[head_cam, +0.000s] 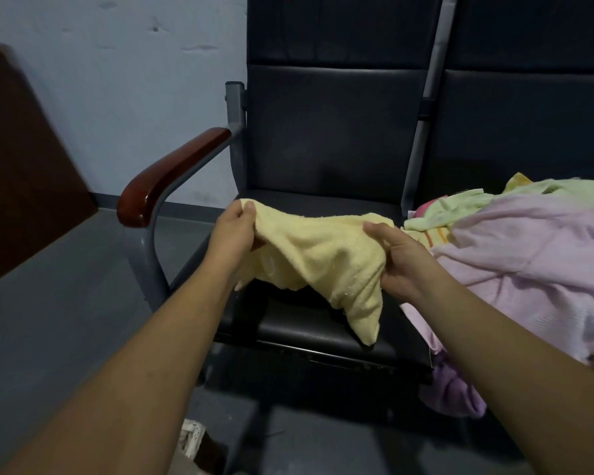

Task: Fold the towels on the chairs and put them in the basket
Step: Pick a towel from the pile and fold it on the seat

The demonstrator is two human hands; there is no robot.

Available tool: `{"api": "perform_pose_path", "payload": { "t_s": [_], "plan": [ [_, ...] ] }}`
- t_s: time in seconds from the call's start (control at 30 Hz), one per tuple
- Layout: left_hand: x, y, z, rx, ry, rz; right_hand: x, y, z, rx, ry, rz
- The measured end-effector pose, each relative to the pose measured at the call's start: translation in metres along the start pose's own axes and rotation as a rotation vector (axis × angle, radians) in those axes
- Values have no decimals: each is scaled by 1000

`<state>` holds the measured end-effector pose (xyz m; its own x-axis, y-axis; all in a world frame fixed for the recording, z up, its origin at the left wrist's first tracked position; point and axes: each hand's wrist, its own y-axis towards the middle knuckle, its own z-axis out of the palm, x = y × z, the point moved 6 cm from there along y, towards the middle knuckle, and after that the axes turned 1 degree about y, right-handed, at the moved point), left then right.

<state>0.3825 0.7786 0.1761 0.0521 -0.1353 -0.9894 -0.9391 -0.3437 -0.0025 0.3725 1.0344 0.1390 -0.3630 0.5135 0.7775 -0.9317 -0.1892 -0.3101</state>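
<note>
You're in dim, bluish light here. The wall (117,80) reads flat and cool, and the black chair (333,132) swallows nearly everything, showing just a faint sheen mid-backrest. There's a small glare near the front end of the wooden armrest (172,173). Your yellow towel (316,255) is the brightest thing, with softly shaded folds and deep shadow on the seat beneath. The brown board (24,159) at the left edge smears soft, and your forearms (134,371) balloon toward the bottom corners.
</note>
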Motion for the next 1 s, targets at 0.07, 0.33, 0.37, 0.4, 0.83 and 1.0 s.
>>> {"api": "perform_pose_path", "payload": {
  "t_s": [0.07,0.33,0.37,0.4,0.83,1.0],
  "plan": [
    [-8,-2,-4,-31,121,62,3,1,-3,-23,9,-22],
    [-20,2,-3,160,-195,-117,10,-5,12,83,165,-73],
    [-12,-1,1,292,-28,-114,8,-6,15,105,144,-57],
    [-2,-3,3,351,190,-100,5,-6,17,112,87,-50],
    [-33,-39,34,336,473,262,-2,-25,44,150,-229,-76],
    [-26,-41,47,414,684,358,2,-25,49,235,-118,-49]
  ]
}}
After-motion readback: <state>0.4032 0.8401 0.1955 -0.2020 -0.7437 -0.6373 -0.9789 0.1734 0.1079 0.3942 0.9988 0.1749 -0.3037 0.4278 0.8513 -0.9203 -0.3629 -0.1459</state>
